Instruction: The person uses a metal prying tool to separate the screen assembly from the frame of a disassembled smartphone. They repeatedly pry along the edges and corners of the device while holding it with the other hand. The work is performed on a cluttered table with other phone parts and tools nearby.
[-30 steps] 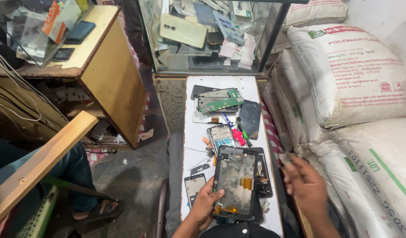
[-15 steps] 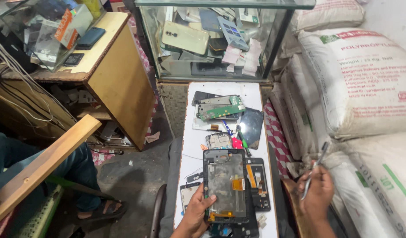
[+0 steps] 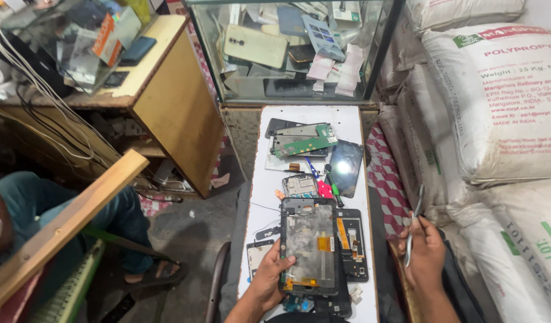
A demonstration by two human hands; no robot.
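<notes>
White bench (image 3: 353, 119): opened, seemingly screenless phone (image 3: 308, 245).

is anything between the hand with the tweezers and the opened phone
Nothing visible. The right hand holds the tweezers off the table's right edge; only a black frame part lies flat beside the opened phone, which the left hand steadies.

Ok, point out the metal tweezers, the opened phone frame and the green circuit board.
Metal tweezers (image 3: 412, 230), head view, mid-shaft.
Opened dark phone frame (image 3: 308, 239), head view, grey inner plate.
Green circuit board (image 3: 308, 142), head view, board centre.
</notes>
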